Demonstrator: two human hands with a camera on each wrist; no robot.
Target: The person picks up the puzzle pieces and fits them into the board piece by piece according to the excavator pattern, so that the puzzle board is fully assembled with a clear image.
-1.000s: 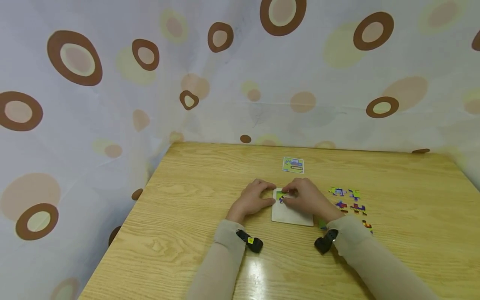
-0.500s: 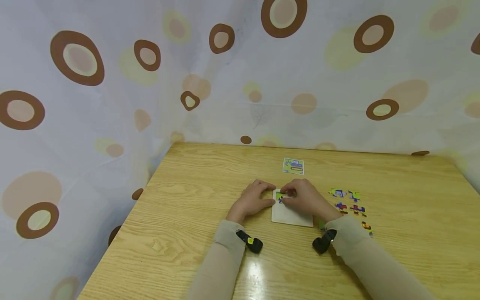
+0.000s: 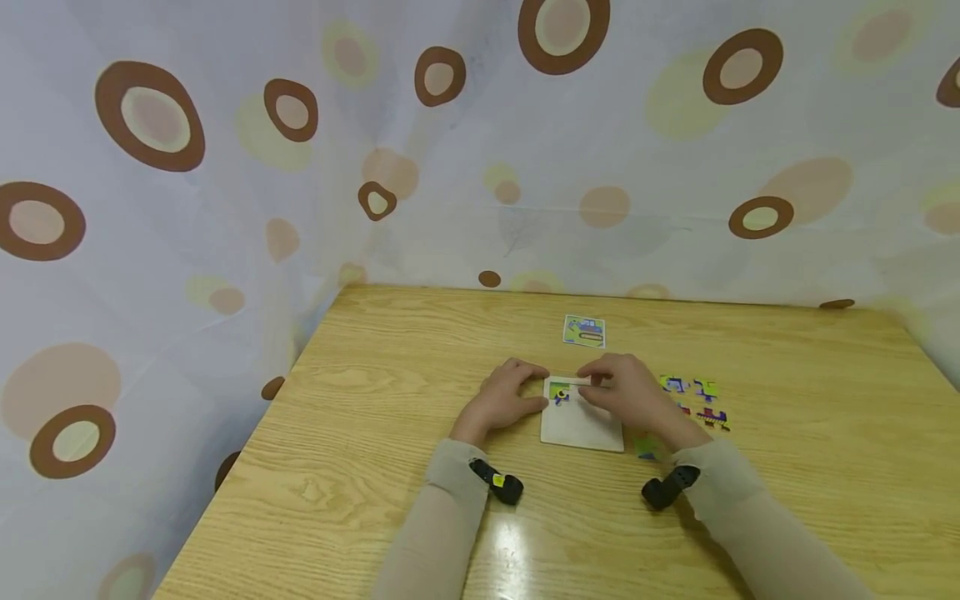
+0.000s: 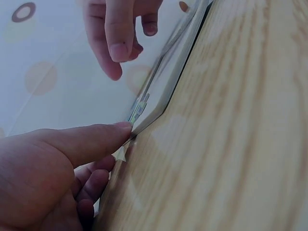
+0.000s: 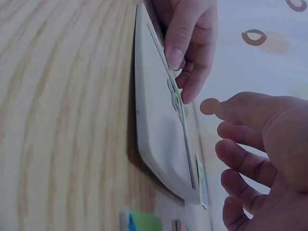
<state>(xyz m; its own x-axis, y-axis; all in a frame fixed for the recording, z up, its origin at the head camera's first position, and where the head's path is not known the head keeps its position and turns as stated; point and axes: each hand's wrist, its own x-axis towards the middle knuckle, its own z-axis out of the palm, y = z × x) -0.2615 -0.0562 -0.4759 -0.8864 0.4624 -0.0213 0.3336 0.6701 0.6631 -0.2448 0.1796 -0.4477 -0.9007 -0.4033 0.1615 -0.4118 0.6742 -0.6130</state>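
A white square puzzle board (image 3: 581, 432) lies flat on the table, with one green, yellow and purple jigsaw piece (image 3: 560, 392) in its upper left corner. My left hand (image 3: 508, 400) grips the board at that corner, thumb and fingers at its edge; the left wrist view shows the thumb (image 4: 103, 139) against it. Over the upper right part of the board hovers my right hand (image 3: 633, 400). In the right wrist view the right hand's fingers (image 5: 240, 159) are loosely bent and apart, with nothing between them.
Several loose jigsaw pieces (image 3: 711, 418) lie to the right of the board, some partly hidden by the right arm. A small picture card (image 3: 585, 331) of a blue digger lies behind the board. A patterned curtain (image 3: 465, 242) hangs beyond the wooden table (image 3: 390, 358).
My right hand has let go of the jigsaw piece and moved right, uncovering it in the board's corner. My left hand has stayed at the board's edge.
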